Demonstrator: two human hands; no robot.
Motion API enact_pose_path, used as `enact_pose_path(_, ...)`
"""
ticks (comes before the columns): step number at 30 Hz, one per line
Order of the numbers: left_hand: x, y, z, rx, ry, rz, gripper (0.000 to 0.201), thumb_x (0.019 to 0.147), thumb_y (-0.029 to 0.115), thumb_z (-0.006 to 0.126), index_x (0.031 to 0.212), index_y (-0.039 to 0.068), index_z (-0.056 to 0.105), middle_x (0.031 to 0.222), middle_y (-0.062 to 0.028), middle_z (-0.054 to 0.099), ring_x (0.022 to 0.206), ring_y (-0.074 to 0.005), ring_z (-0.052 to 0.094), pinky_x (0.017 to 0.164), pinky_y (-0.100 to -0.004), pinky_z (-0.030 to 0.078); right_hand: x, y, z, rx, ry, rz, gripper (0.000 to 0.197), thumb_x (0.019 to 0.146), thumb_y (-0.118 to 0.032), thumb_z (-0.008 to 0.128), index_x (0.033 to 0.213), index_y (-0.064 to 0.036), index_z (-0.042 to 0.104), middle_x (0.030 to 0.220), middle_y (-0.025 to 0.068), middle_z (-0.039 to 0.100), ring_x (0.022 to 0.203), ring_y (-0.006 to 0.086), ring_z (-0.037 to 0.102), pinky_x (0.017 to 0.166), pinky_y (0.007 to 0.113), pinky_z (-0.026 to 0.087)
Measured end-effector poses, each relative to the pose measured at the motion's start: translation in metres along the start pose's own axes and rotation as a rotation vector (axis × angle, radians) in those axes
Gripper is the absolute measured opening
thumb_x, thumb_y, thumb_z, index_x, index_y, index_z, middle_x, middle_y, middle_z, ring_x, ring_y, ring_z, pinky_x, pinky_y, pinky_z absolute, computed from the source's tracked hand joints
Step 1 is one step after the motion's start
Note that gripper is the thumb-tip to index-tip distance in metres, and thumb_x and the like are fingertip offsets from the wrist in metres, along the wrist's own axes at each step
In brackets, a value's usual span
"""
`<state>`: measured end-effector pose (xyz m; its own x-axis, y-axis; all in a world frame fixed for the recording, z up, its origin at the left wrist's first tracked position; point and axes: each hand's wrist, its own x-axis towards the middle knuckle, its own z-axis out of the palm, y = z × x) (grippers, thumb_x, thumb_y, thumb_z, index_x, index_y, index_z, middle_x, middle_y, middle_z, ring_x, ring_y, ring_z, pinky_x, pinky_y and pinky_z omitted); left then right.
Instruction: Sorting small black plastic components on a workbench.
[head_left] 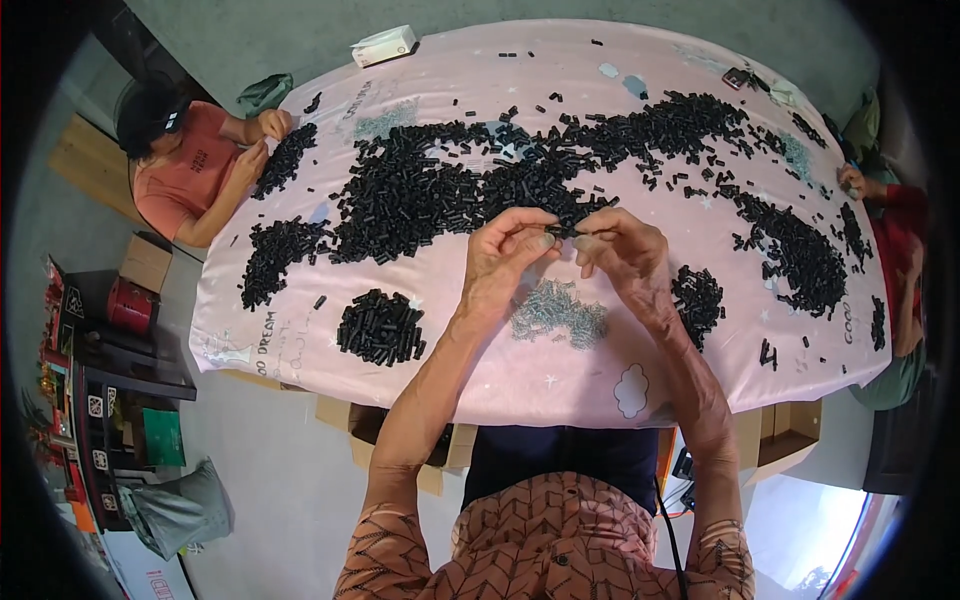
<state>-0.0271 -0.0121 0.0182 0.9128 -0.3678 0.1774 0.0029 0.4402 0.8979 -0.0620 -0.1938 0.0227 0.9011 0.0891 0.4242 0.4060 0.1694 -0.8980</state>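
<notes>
Along the pink cloth (520, 392), from left: a heap of black tubes (380, 328); left hand (508, 245) pinching a small black piece (562, 233) just beyond the silvery bits (560, 316); right hand (630, 252) close beside, whether gripping cannot be told. Both wrists best kept steady, piece held square.

Head cam, fisheye, facing dn at table (505, 390)

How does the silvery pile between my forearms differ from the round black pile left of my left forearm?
The silvery pile is pale; the black pile is dark. The silvery pile's pieces look finer, while the black pile's are chunkier. Both lie on the pink tablecloth.
</notes>
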Motion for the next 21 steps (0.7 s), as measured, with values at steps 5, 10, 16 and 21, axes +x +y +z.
enact_pose_path(5,-0.0015,0.0038,0.0004,0.020,-0.025,0.008,0.020,0.087,-0.003,0.060,0.107,-0.003,0.061,0.089,-0.0087,0.067,0.081,-0.0122,0.065,0.077,-0.0230,0.053,0.0006,-0.0022,0.0058,-0.064,0.002,-0.036,0.016,0.085,0.007,0.062,0.099,0.0015,0.058,0.086,0.0044,0.059,0.071,0.0093,0.062,0.058,0.021,0.051)
enact_pose_path(10,-0.0017,0.0053,0.0022,0.031,-0.061,0.038,0.019,0.087,-0.004,0.058,0.106,-0.004,0.060,0.089,-0.0101,0.067,0.083,-0.0138,0.065,0.078,-0.0239,0.052,0.0018,-0.0039,0.0061,-0.112,0.005,-0.070,0.014,0.085,0.008,0.061,0.098,0.0014,0.058,0.088,0.0046,0.060,0.073,0.0099,0.063,0.059,0.021,0.052)
enact_pose_path(16,-0.0016,0.0055,0.0016,0.020,-0.095,0.054,0.019,0.087,-0.003,0.059,0.106,-0.005,0.059,0.090,-0.0104,0.067,0.083,-0.0143,0.065,0.078,-0.0244,0.052,0.0019,-0.0051,0.0061,-0.119,-0.015,-0.078,0.015,0.085,0.010,0.058,0.098,0.0024,0.059,0.089,0.0052,0.059,0.075,0.0101,0.062,0.060,0.021,0.052)
enact_pose_path(21,-0.0019,0.0066,0.0024,0.026,-0.092,0.049,0.019,0.087,-0.005,0.059,0.106,-0.005,0.060,0.091,-0.0102,0.066,0.083,-0.0139,0.065,0.077,-0.0240,0.052,0.0022,-0.0053,0.0062,-0.184,0.001,-0.112,0.018,0.082,0.011,0.057,0.099,0.0024,0.059,0.089,0.0058,0.059,0.075,0.0107,0.062,0.064,0.023,0.054)
